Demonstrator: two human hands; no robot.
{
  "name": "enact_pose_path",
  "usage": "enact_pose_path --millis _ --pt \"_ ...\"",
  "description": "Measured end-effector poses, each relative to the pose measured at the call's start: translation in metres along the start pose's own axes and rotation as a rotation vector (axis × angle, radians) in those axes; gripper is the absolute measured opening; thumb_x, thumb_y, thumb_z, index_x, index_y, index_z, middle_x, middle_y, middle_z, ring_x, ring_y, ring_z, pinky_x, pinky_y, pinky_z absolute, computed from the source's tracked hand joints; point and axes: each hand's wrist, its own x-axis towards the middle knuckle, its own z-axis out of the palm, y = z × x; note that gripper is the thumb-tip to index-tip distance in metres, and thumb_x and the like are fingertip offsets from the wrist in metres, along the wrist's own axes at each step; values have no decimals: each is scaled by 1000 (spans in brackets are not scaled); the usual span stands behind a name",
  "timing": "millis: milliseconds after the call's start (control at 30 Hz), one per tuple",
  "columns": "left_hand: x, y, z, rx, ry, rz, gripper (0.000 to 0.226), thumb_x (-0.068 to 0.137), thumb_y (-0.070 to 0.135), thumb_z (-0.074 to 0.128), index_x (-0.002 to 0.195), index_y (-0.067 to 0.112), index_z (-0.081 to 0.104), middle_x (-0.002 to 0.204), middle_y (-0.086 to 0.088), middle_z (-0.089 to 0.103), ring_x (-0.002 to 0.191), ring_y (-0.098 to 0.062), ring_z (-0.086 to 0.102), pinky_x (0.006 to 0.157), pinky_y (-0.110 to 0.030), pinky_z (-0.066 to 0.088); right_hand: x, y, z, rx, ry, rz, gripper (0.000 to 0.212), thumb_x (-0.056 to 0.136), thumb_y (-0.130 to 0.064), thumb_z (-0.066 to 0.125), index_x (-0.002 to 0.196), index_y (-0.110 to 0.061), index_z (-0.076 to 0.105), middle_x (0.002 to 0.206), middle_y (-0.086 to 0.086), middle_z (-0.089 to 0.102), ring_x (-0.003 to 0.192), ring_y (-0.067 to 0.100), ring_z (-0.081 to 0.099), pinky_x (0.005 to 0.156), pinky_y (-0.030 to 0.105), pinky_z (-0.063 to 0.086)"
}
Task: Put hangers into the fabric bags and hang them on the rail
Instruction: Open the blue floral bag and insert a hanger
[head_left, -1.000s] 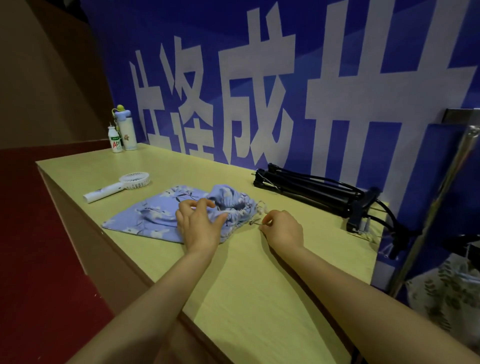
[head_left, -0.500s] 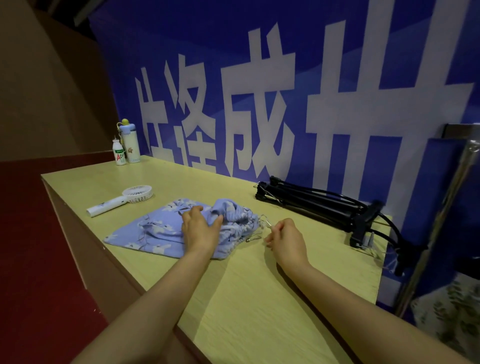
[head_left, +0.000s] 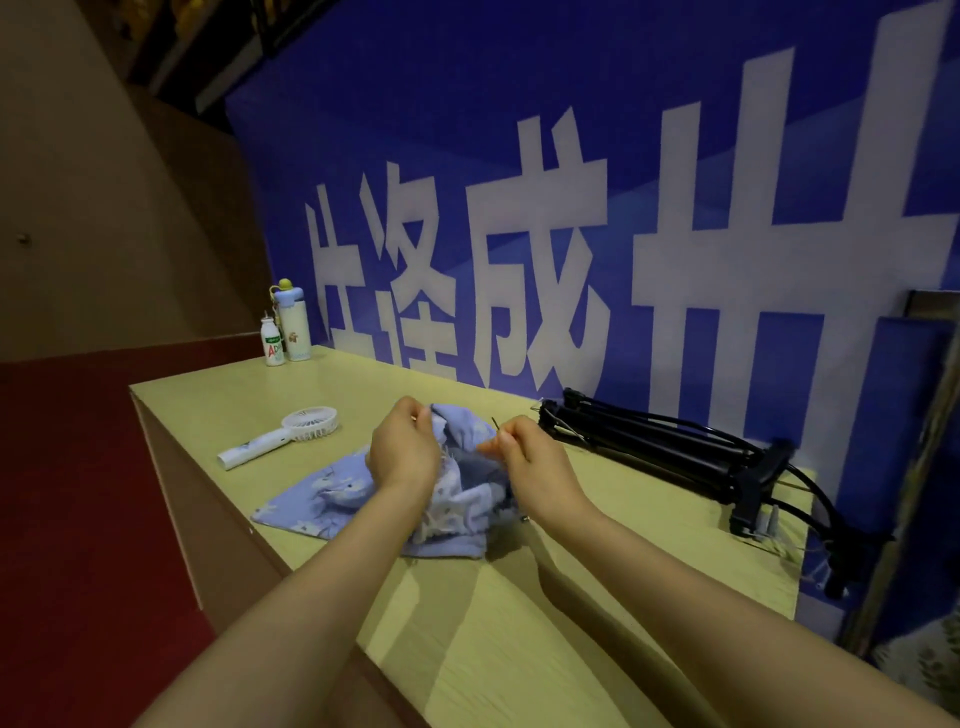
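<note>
A light-blue fabric bag with a pale flower print lies on the yellow-green table, its gathered mouth lifted off the top. My left hand grips the left side of that mouth. My right hand pinches a thin wire hanger at the right side of the opening; only a short dark tip of the wire shows above my fingers, and the rest is hidden inside the cloth. A metal rail post rises at the right edge.
A white hand fan lies left of the bag. Two bottles stand at the table's far left corner. A folded black tripod lies along the blue banner wall. Leaf-print fabric hangs at the lower right.
Both hands rose from the table and lifted the bag's mouth. The right hand moved left to the opening, and the wire hanger that lay beside the bag is now mostly inside the cloth.
</note>
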Motion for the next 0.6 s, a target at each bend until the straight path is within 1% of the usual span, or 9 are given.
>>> enact_pose_path --millis 100,167,233,300,400,467,500,567,600 --pt "8 20 -33 -31 68 31 24 101 24 35 84 10 45 66 -6 45 69 -29 44 57 -32 29 7 -24 4 -114 -103 -50 21 100 -20 36 87 -12 51 107 5 68 102 19 62 85 35 48" --pt "10 31 -58 -35 120 45 23 101 24 34 86 11 45 76 -10 50 73 -28 46 62 -32 31 4 -42 6 -153 -151 -77 20 100 -20 38 89 -9 51 100 4 65 96 22 60 77 33 45" --pt "9 44 -83 -38 157 49 22 101 22 33 87 12 45 81 -11 50 75 -26 46 65 -33 31 -3 -64 10 -133 -165 -122 21 99 -20 38 90 -7 51 94 8 62 90 27 57 75 37 43" --pt "4 57 -109 -69 202 51 20 101 21 33 88 11 45 86 -10 49 78 -25 45 68 -32 31 -13 -92 14 -131 -173 -191 20 100 -20 37 89 -9 50 90 9 58 85 27 55 73 38 43" --pt "-4 71 -152 -98 301 85 21 99 20 38 88 8 51 89 -11 53 83 -27 50 70 -30 32 -27 -130 23 -192 -161 -331 16 101 -19 35 90 -14 46 93 15 60 85 31 55 73 39 43" --pt "-10 74 -183 -36 340 142 25 95 27 48 81 8 54 82 -10 57 85 -28 56 68 -30 34 -39 -150 30 -314 -203 -444 12 100 -20 39 95 -11 45 93 19 61 82 35 56 67 40 41" --pt "-17 70 -205 34 340 176 29 91 34 55 74 10 53 74 -7 56 80 -26 57 66 -30 34 -50 -159 39 -410 -247 -508 13 97 -21 45 101 -9 45 90 20 61 80 37 57 63 40 39" --pt "-22 69 -226 191 245 232 38 80 44 67 68 11 52 62 -2 51 65 -20 52 56 -30 32 -57 -161 46 -680 -328 -578 24 93 -21 51 112 -10 43 83 15 58 77 37 57 58 36 38" --pt "-31 65 -242 317 167 242 40 75 46 71 67 10 54 60 -2 51 61 -18 49 52 -31 32 -65 -162 51 -743 -371 -559 22 94 -19 48 113 -10 43 80 11 56 76 36 56 57 33 35"
